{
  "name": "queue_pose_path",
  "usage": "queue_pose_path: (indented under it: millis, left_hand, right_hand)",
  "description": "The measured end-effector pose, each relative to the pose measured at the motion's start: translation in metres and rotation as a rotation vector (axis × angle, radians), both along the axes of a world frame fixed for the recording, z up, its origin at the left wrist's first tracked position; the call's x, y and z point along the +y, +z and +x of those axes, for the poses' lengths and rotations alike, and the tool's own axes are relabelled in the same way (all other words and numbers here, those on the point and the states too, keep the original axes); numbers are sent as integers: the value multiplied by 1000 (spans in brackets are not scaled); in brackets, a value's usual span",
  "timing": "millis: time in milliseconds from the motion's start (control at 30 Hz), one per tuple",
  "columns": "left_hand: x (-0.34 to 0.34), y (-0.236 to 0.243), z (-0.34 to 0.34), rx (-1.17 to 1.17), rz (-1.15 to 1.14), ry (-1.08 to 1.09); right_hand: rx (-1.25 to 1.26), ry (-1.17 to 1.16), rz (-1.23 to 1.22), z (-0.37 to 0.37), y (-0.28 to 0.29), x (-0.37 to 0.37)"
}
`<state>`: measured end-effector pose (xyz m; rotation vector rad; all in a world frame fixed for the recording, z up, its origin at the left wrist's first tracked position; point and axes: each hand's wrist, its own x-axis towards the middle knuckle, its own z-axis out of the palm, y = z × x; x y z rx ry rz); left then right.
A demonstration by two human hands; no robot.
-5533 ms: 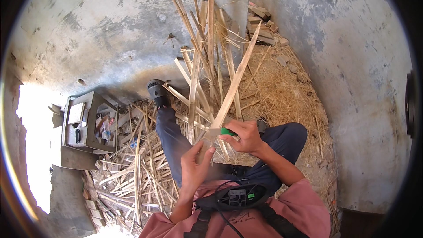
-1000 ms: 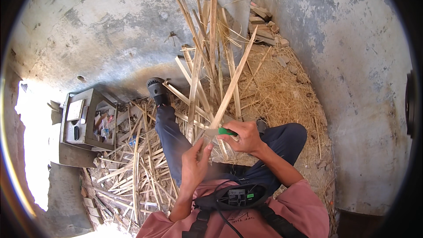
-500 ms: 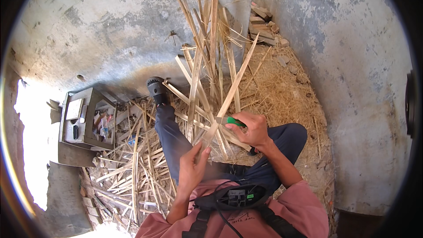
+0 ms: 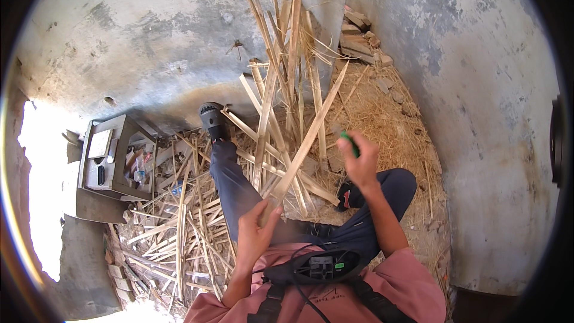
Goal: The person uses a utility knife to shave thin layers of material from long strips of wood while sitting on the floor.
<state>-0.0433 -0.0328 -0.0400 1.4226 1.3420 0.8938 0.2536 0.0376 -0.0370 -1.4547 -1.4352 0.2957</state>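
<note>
Between the fingers of my left hand (image 4: pixel 256 230) is the near end of a pale split-bamboo strip (image 4: pixel 311 137). The strip slants up and away to the right and narrows to a point at its far end. My right hand (image 4: pixel 360 158) is closed round the green handle of a knife (image 4: pixel 351 143), raised to the right of the strip and apart from it. The knife's blade is smeared and hard to make out.
Several long bamboo strips (image 4: pixel 294 36) lean against the wall ahead. Many cut strips (image 4: pixel 182 233) lie heaped at the left, beside a small wooden cabinet (image 4: pixel 116 158). Shavings (image 4: pixel 388 119) cover the floor at the right; broken bricks (image 4: pixel 359 42) sit in the corner.
My right hand has moved the knife off the bamboo strip, up and to the right. My left hand keeps its hold, and the strip's far tip has dipped slightly.
</note>
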Motion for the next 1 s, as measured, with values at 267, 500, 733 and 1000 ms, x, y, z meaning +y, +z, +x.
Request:
queue_pose_path:
  millis: [267, 500, 733, 1000]
  left_hand:
    - [17, -1, 19, -14, 136, 55]
    - [20, 13, 30, 0, 178, 78]
    - [14, 15, 26, -36, 110, 62]
    - [-16, 10, 1, -68, -32, -32]
  right_hand:
    - [-167, 473, 119, -45, -9, -13]
    - [-147, 380, 117, -47, -13, -13]
    - [-134, 276, 93, -30, -8, -6]
    - [39, -214, 33, 41, 2, 20]
